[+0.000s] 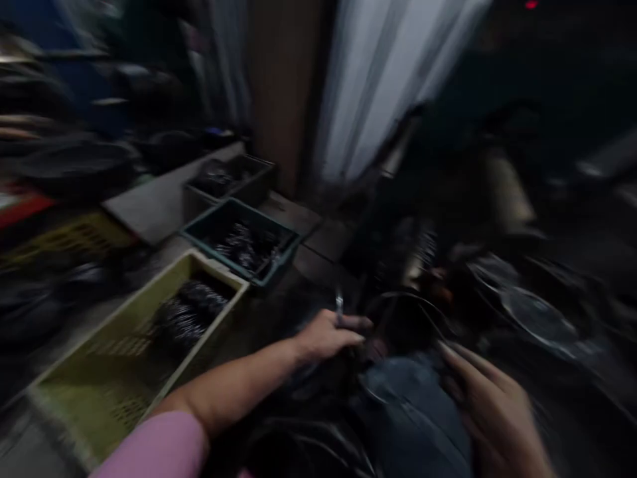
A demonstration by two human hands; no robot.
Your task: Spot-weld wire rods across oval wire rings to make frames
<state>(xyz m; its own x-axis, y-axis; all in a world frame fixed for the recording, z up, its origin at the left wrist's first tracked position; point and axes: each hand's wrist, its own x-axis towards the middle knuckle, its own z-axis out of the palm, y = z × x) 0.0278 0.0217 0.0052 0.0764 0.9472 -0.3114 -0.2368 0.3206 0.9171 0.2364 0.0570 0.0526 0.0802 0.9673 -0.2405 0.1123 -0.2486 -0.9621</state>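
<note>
The picture is blurred by motion. My left hand [328,335] is closed, and a small shiny metal piece [340,302] sticks up from its fingers; its kind is unclear. Lower right, my right hand [490,398] has its fingertips at the edge of a dark round thing with a thin pale rim [411,322]. Its fingers look closed on that edge, though part of them is hidden. Grey-blue cloth [413,411] lies between the hands, below the round thing. Dark shiny plastic [318,438] spreads beneath my left forearm.
A yellow crate [94,348], a teal crate [293,252] and a grey crate [266,176] stand in a row at left, with dark shiny items inside. Clear round plastic-looking pieces [537,315] lie at right. Far left, part of another person's hand [20,126] shows.
</note>
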